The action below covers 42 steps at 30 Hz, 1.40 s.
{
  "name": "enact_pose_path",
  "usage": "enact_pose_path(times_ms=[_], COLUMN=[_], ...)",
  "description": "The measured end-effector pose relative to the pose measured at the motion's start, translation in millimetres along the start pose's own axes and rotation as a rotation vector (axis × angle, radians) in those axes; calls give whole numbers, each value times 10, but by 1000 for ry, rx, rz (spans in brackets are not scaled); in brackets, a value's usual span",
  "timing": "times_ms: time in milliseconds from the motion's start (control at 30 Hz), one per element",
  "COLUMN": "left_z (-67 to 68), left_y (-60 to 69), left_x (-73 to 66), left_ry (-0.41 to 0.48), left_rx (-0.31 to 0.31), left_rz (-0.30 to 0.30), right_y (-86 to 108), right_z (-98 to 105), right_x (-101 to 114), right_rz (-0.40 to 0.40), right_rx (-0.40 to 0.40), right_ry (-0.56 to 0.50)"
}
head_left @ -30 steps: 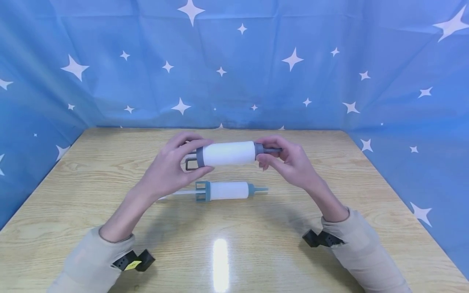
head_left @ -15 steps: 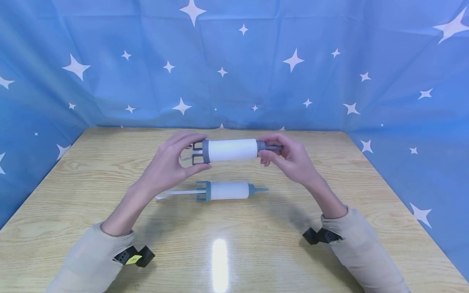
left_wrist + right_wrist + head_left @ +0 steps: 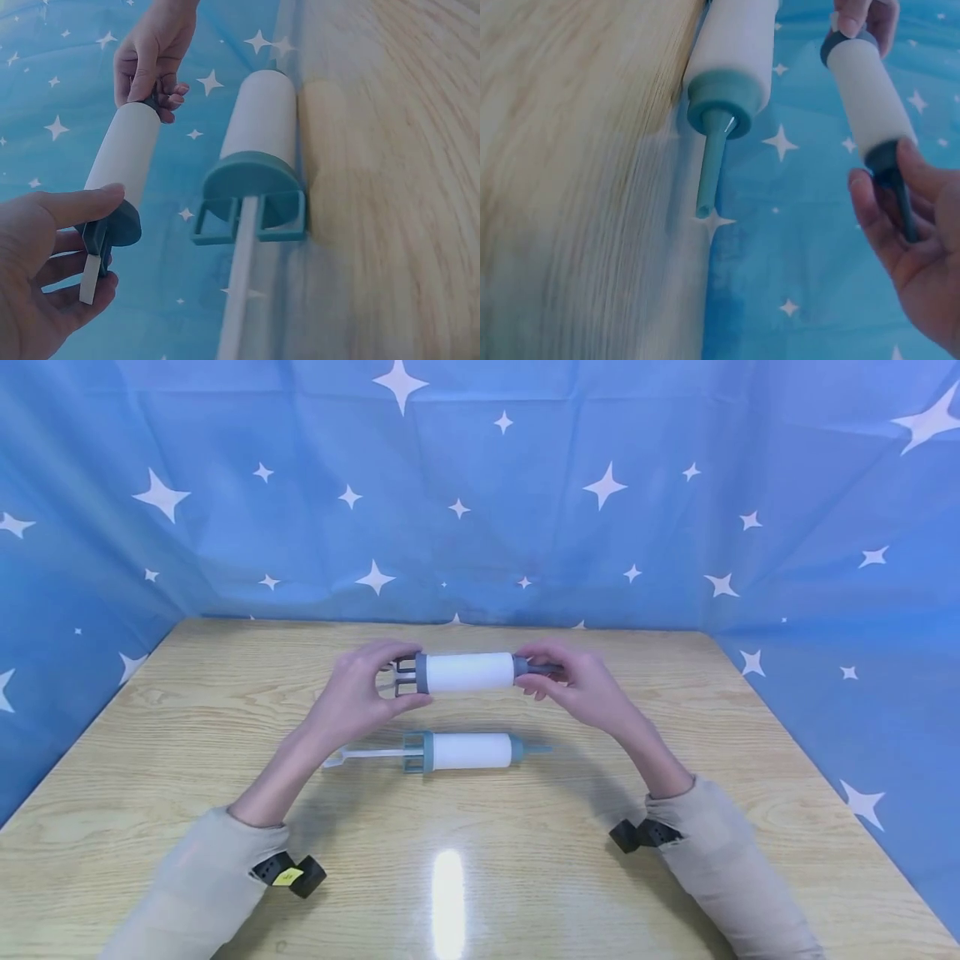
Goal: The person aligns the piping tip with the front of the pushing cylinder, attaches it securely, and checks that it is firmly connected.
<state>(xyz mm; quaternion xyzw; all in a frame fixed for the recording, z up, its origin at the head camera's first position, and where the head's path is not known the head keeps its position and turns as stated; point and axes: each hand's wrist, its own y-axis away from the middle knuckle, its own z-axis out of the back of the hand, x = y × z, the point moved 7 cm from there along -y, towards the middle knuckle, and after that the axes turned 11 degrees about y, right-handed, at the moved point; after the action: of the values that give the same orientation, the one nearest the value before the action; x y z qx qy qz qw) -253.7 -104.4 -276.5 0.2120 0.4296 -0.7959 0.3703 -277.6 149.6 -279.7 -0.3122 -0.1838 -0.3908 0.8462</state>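
A large syringe-like dispenser point(image 3: 469, 672), with a white barrel and dark grey end caps, is held level above the table. My left hand point(image 3: 358, 685) grips its collar end between thumb and fingers, beside the finger loops and a short pale plunger stem point(image 3: 90, 279). At the other end my right hand point(image 3: 576, 683) pinches the dark nozzle cap point(image 3: 883, 159), with the thin nozzle point(image 3: 904, 206) lying along the fingers. Below both hands a second dispenser point(image 3: 471, 751), white with teal ends, lies on the table. Its long plunger rod point(image 3: 375, 752) sticks out to the left.
The wooden table point(image 3: 525, 860) carries a bright light reflection near its front. A blue cloth with white stars point(image 3: 480, 527) hangs behind it and along both sides. Each sleeve has a small black camera point(image 3: 288, 872) strapped on.
My left fingers have slid back toward the collar, showing more of the loops. During the last half second the held dispenser's nozzle end and my right hand have shifted slightly left and lower.
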Motion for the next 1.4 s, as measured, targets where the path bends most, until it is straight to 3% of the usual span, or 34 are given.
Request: enact_pose_path(times_ms=[400,767,1067,1400], left_z=[-182,-341,-417,-482], left_y=[-74,-162,-147,-146], left_x=[373,658,775,804], left_ry=[28,17,-28,-74], left_rx=[70,130,213,245], left_rz=[159,263,376,413], right_y=[-141,-262,-297,-284], right_z=[-256,-464,-577,-611], right_x=[-304,-495,-593,-558], right_rz=[-96,-143,-161,-146], right_rx=[190,279,365,430], right_ry=[203,208,241,260])
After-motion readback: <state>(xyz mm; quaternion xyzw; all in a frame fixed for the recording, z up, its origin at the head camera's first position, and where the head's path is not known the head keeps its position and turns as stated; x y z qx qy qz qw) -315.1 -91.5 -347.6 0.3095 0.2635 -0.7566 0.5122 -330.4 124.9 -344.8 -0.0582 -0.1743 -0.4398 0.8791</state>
